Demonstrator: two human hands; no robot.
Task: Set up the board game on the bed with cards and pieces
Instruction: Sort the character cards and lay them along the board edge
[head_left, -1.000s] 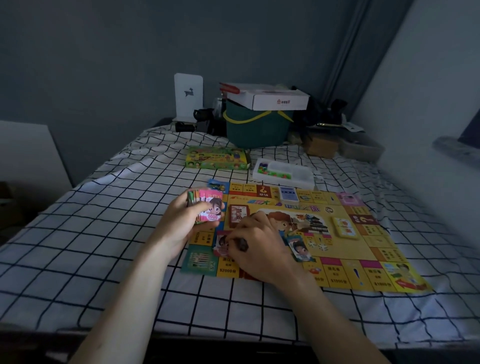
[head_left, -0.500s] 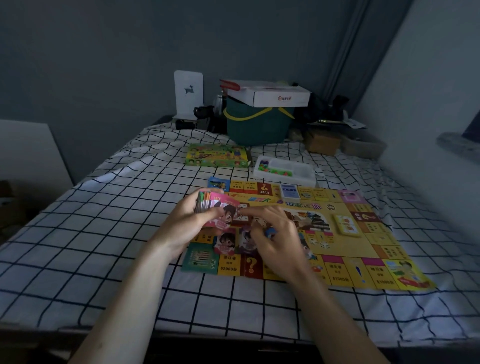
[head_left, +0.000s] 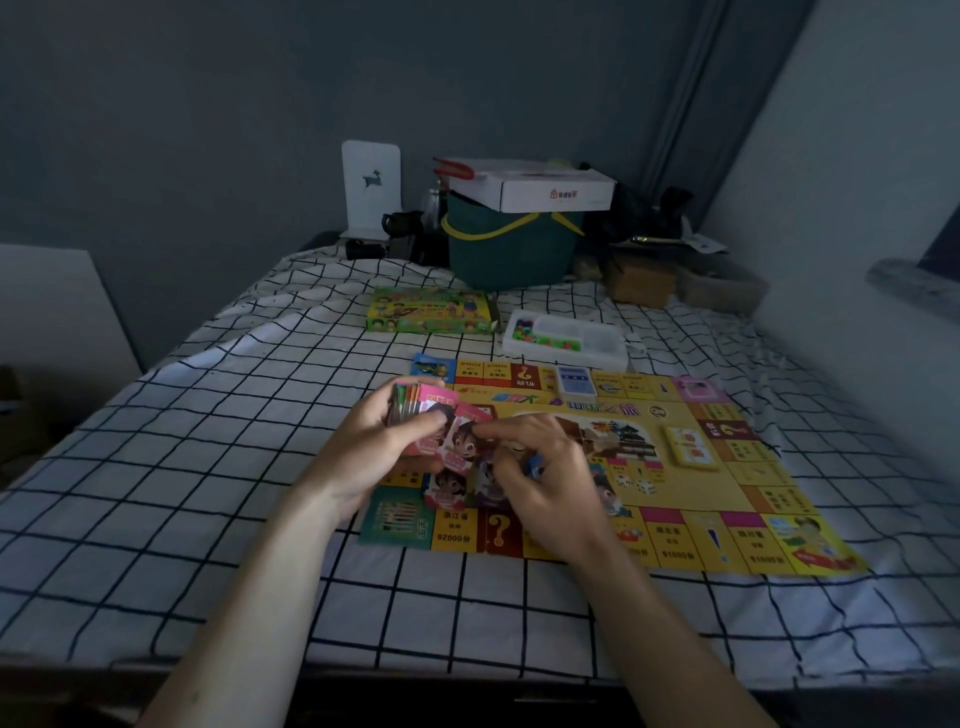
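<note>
The right hand (head_left: 540, 467), a second ago pressing a card flat onto the yellow printed game board (head_left: 691, 488) near its front edge, has lifted and now pinches the top pink character card (head_left: 462, 441) off the thick stack of cards (head_left: 415, 410) gripped in the left hand (head_left: 374, 447). Two dealt cards (head_left: 452, 488) lie beneath, so dealing likely continues. Farther back sit the white tray of pieces (head_left: 566, 340) and green game box (head_left: 431, 310) on the checked bedsheet (head_left: 208, 441).
</note>
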